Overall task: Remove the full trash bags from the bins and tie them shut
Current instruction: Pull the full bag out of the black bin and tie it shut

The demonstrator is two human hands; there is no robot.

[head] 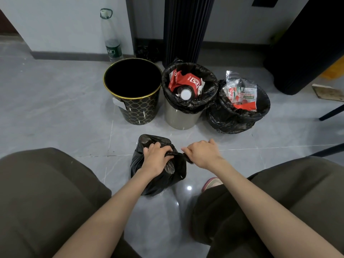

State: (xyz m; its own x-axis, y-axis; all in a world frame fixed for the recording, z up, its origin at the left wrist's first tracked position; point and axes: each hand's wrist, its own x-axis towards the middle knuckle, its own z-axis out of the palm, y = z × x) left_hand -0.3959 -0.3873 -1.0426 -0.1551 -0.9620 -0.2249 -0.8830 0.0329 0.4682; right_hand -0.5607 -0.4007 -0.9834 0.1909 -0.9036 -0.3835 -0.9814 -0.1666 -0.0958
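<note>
Grey glossy floor tiles [65,108] lie under me as I crouch. The small black plastic trash bag [163,181] sits on them between my knees, out of its bin. My left hand [155,159] clenches the gathered neck from above. My right hand [202,154] pinches a twisted tail of film drawn out sideways. To knot well, I judge the left fist should hold low and tight so nothing spills, while I pull evenly and cinch close to the load. Beyond stand the empty black bin with gold lattice [137,110], the lined grey metal bin [183,118] and the bag-draped third bin [230,121], the last two full and untied.
</note>
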